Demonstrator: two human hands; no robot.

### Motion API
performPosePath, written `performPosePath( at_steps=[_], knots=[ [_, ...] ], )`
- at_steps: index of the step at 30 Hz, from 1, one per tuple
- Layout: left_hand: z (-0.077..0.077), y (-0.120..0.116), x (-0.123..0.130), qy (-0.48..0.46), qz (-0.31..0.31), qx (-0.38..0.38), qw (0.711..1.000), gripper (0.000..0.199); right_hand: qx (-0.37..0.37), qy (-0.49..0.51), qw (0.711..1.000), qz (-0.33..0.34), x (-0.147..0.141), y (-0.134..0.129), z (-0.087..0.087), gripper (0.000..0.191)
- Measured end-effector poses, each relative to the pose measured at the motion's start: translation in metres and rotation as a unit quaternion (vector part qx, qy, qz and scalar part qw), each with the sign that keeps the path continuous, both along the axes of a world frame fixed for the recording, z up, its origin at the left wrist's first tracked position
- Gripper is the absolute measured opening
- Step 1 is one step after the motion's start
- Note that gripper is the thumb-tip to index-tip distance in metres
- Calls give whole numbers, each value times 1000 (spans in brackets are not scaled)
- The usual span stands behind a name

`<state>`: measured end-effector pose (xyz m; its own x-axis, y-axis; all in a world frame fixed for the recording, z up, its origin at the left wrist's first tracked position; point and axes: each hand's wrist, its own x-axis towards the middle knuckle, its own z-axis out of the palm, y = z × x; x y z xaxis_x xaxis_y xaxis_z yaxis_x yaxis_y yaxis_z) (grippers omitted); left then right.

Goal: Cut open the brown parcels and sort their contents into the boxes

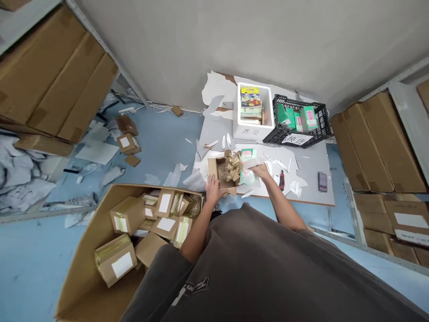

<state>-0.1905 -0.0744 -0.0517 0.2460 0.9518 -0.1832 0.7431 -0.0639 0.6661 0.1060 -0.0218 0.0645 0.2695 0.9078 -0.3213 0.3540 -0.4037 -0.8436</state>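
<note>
An open small cardboard box (212, 169) lies near the front edge of the worktable, with crumpled brown packing paper (233, 166) bulging from it. My left hand (213, 189) rests on the box's near left edge, fingers spread. To the right of the box, my right hand (261, 171) is closed on a white slip of paper (252, 163). Beneath and around that slip are green-and-white packages (247, 154), partly hidden. A red-and-black utility knife (281, 180) lies to the right of my right forearm.
A white foam box (253, 130) of colourful packages and a black crate (303, 139) of green boxes stand at the back of the table (315, 156). Paper scraps and a phone (322, 182) lie on it. A large carton (83, 241) of taped parcels sits at left; shelves flank both sides.
</note>
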Motion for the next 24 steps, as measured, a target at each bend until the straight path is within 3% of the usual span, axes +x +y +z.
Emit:
performPosePath(
  at_steps=[4, 8, 11, 14, 16, 19, 24],
  knots=[
    [12, 10, -1, 36, -32, -28, 998, 60, 18, 103, 991, -80, 39, -23, 5, 52],
    [45, 15, 15, 69, -49, 6, 996, 58, -8, 134, 983, -122, 60, -40, -2, 51],
    [78, 22, 51, 37, -77, 81, 993, 73, -4, 150, 982, -110, 68, -45, -8, 51],
    [102, 35, 103, 2, -179, 121, 976, 94, 7, 174, 980, -93, 74, -45, -11, 53],
    [108, 46, 136, 6, -229, 108, 967, 100, 15, 197, 976, -87, 79, -45, -11, 53],
    [110, 59, 168, 18, -216, 84, 973, 90, 3, 223, 972, -79, 90, -49, -8, 52],
    [111, 60, 184, 5, -180, 90, 979, 53, -16, 244, 966, -82, 115, -67, -3, 55]
  ],
)
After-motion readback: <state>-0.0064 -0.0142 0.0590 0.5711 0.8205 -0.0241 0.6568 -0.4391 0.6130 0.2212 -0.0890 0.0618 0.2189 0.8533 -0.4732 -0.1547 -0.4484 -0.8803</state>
